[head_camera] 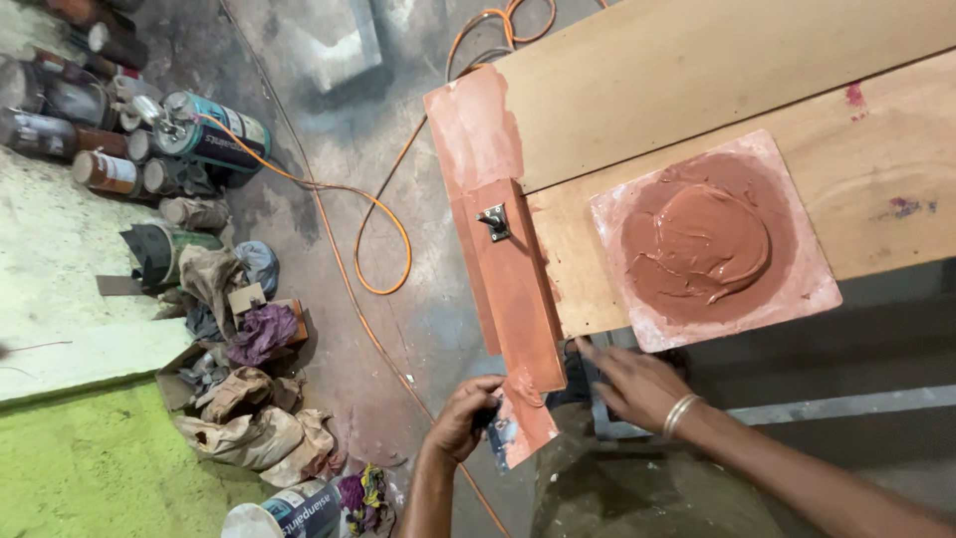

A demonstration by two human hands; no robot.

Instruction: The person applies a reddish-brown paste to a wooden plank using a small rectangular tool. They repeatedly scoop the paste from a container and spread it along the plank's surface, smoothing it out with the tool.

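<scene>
Down at the near end of the boards, the left hand (pixel 463 416) has its fingers curled tight around a putty scraper (pixel 520 423), whose flat blade is smeared with reddish-brown filler and rests against the end of a narrow wooden piece (pixel 518 284) already coated in the same paste. Just beside it, the right hand (pixel 637 384), a metal bangle (pixel 679 413) on its wrist, lies with fingers stretched out and loose against the plank's (pixel 697 70) near edge, gripping nothing. Farther up the plank sits a square board (pixel 802 289) heaped with the filler (pixel 697 244). An orange cable (pixel 373 214) snakes over the floor, with paint cans (pixel 149 139) and crumpled rags (pixel 249 418) well off to the left.
</scene>
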